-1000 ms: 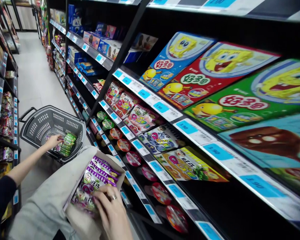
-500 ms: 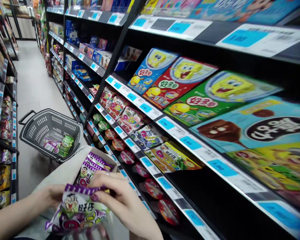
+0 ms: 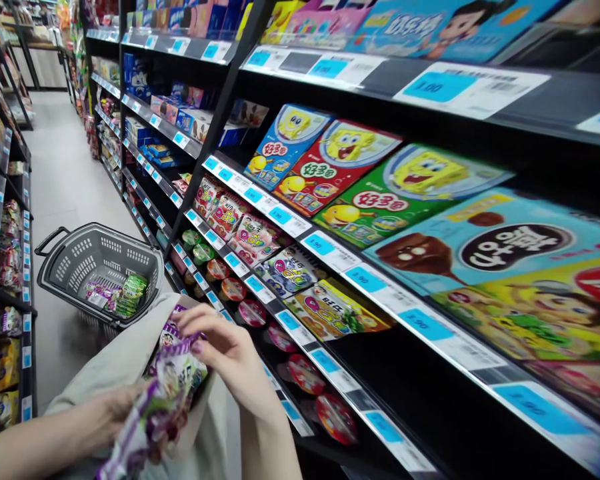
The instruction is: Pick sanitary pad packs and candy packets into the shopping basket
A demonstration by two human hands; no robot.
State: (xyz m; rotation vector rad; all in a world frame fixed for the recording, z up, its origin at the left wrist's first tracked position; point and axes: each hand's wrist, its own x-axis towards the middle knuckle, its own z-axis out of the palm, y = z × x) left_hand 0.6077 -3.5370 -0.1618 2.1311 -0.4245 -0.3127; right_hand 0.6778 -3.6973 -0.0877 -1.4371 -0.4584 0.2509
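My left hand [image 3: 113, 410] is closed around the side of a purple-and-white gummy candy bag [image 3: 147, 427], which is smeared by motion and tilted over my lap. With thumb and fingers, my right hand [image 3: 233, 353] pinches the purple top edge of another gummy candy bag [image 3: 180, 370]. Behind these, more purple bags [image 3: 167, 333] stand in an open carton [image 3: 177, 308] resting against my light trousers [image 3: 95, 373]. Part of the carton is hidden by my hands and the bags.
A grey shopping basket [image 3: 70, 267] stands on the aisle floor, with purple and green candy packets [image 3: 130, 293] inside. To the right, a slanted shelf [image 3: 290, 230] carries flat cartoon boxes [image 3: 340, 157], gummy bags [image 3: 253, 237] and round cups [image 3: 305, 373]. Another shelf [image 3: 27, 293] lines the left.
The front bag has swung from facing me to a steep sideways tilt. My right hand has moved slightly up and away toward the carton, now at a bag farther back. The view has shifted slightly.
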